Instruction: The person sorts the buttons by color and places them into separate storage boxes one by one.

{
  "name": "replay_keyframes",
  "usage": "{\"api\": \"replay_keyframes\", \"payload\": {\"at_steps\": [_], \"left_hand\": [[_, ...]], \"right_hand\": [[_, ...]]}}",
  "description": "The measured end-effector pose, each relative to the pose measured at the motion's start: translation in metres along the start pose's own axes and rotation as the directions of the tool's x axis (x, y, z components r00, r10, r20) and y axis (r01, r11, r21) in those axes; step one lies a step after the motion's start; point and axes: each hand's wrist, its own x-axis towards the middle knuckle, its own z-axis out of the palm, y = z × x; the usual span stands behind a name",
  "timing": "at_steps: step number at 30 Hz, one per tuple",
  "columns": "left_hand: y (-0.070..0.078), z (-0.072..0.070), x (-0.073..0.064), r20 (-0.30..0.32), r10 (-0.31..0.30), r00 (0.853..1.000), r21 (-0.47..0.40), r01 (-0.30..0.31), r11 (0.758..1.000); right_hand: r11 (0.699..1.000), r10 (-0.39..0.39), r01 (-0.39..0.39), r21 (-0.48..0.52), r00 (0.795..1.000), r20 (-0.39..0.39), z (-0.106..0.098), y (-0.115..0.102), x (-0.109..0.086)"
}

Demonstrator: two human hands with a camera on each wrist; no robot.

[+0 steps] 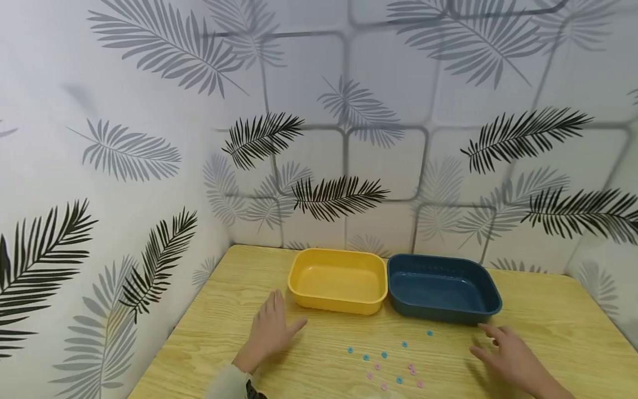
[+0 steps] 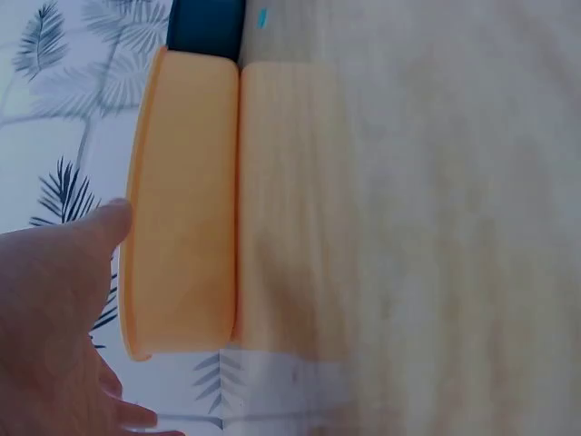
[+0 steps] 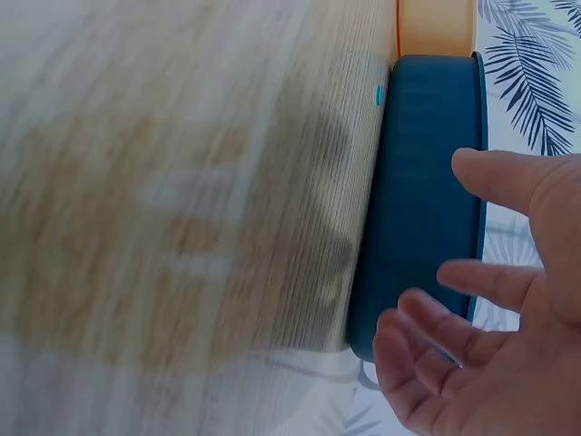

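A yellow rectangular tub and a dark blue tub stand side by side on the table; their visible insides hold nothing. My left hand hovers to the left of the yellow tub, fingers extended and thumb spread. On the other side, my right hand is in front of the blue tub's right corner, its fingers loosely bent and holding nothing. Between the hands lie several small round blue pieces and several small pink pieces, scattered; their exact kind is too small to tell.
The light wood-grain table runs up to a wall with a leaf pattern behind the tubs. Another patterned wall borders the table on the left. A dark band shows at the left wrist, by a pale sleeve.
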Motion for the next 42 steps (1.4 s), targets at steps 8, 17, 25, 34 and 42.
{"api": "replay_keyframes", "payload": {"at_steps": [8, 17, 25, 34, 42], "left_hand": [[-0.003, -0.007, 0.023, -0.003, 0.041, 0.999, -0.185, -0.040, 0.982], [-0.006, -0.005, 0.045, 0.039, 0.044, 0.998, -0.292, -0.031, 0.956], [-0.011, -0.001, 0.061, 0.063, 0.036, 0.997, -0.314, -0.014, 0.949], [-0.011, 0.001, 0.065, 0.122, 0.028, 0.992, -0.357, 0.018, 0.934], [-0.008, 0.000, 0.064, 0.147, 0.034, 0.989, -0.403, 0.029, 0.915]], "right_hand": [[0.979, -0.067, 0.069, 0.191, 0.998, -0.013, 0.009, -0.014, 0.002], [0.957, -0.206, 0.193, 0.218, 0.978, 0.039, 0.020, -0.026, 0.010], [0.926, -0.331, 0.317, 0.207, 0.943, 0.035, 0.027, -0.023, 0.025], [0.928, -0.326, 0.300, 0.222, 0.941, 0.092, 0.030, -0.030, 0.041], [0.940, -0.305, 0.286, 0.186, 0.949, 0.084, 0.036, -0.035, 0.045]]}}
